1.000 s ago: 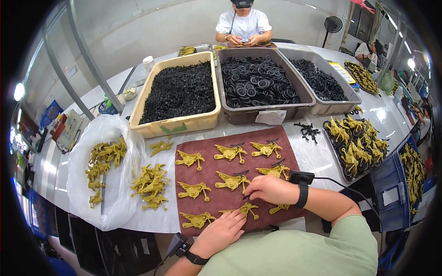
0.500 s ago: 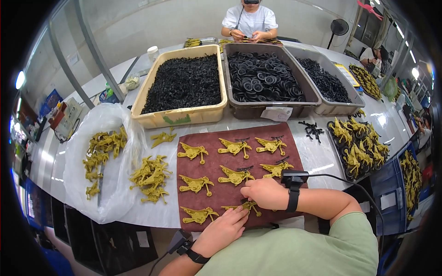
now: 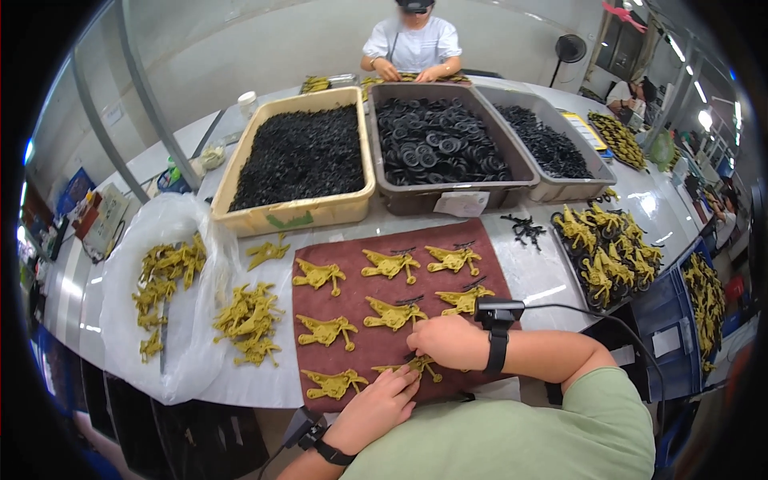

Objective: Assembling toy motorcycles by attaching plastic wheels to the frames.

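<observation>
Yellow plastic parts [image 3: 324, 330] lie in rows on a dark red cloth [image 3: 364, 344] in front of me. Thin black pieces [image 3: 410, 301] rest on those in the middle and right columns; the left column's parts bear none. Near the cloth's front edge, my left hand [image 3: 378, 408] has its fingertips on a yellow plastic part [image 3: 424, 366], steadying it against the cloth. My right hand [image 3: 450, 342] is closed in a pinch just above that part, on a small black piece [image 3: 410, 358] mostly covered by the fingers.
Beyond the cloth stand a cream bin [image 3: 360, 196] of small black pieces, a brown bin [image 3: 400, 194] of black wheels and a grey bin [image 3: 564, 190]. A plastic bag [image 3: 120, 320] and a yellow pile [image 3: 248, 320] are left; a loaded tray [image 3: 588, 292] is right. A co-worker [image 3: 416, 44] sits opposite.
The whole view has shifted a little, so the bins and cloth appear lower and more to the left. Both my hands stay at the same front part. The co-worker's hands have lowered to the table.
</observation>
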Motion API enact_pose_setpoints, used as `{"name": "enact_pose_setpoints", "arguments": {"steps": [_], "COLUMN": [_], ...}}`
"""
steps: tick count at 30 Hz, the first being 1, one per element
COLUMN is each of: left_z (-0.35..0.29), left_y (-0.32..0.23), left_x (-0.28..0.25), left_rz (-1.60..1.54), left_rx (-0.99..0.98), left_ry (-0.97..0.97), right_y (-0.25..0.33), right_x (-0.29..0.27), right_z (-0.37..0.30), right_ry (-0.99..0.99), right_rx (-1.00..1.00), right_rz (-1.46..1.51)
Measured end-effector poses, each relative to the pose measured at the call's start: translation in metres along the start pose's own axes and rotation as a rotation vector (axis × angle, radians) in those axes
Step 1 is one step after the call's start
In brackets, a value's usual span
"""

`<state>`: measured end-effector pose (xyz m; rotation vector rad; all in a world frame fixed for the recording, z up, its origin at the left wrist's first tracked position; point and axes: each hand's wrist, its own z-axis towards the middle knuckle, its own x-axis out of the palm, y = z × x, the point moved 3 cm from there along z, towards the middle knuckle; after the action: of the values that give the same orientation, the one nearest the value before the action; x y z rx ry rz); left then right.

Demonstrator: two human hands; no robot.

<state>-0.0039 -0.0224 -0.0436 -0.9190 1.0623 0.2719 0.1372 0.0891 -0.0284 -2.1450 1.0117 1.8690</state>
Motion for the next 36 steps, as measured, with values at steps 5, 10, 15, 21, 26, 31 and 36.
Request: {"name": "enact_pose_setpoints", "arguments": {"steps": [5,10,15,21,26,31,36], "left_z": [-0.005,-0.001,-0.011,-0.050,-0.075,-0.072,-0.075], "left_y": [0.003,0.001,-0.003,-0.001,0.001,-0.002,0.001], "left_x": [0.000,-0.007,-0.021,-0.043,-0.036,-0.031,-0.029], "left_rz": [-0.057,-0.103,0.010,0.116,0.303,0.278,0.263], "left_rx": [-0.015,0.004,-0.011,-0.197,-0.404,-0.458,-0.464], "left_ry": [-0.023,-0.044,-0.074,-0.195,-0.233,-0.237,-0.208], "right_y": [-0.057,-0.219,-0.247,-0.195,-0.046,0.037,0.055], "right_x": [-0.029,-0.037,-0.030,-0.045,-0.061,-0.016,0.014], "right_z": [-0.033,-0.080,-0.081,-0.062,0.014,0.059,0.077], "right_ry": [-0.494,-0.866,-0.739,-0.757,-0.553,-0.215,-0.082], "right_rx": [0.151,0.634,0.909,0.685,0.170,-0.170,-0.247], "right_rz": [0.108,0.039,0.017,0.004,0.455,0.387,0.288]}}
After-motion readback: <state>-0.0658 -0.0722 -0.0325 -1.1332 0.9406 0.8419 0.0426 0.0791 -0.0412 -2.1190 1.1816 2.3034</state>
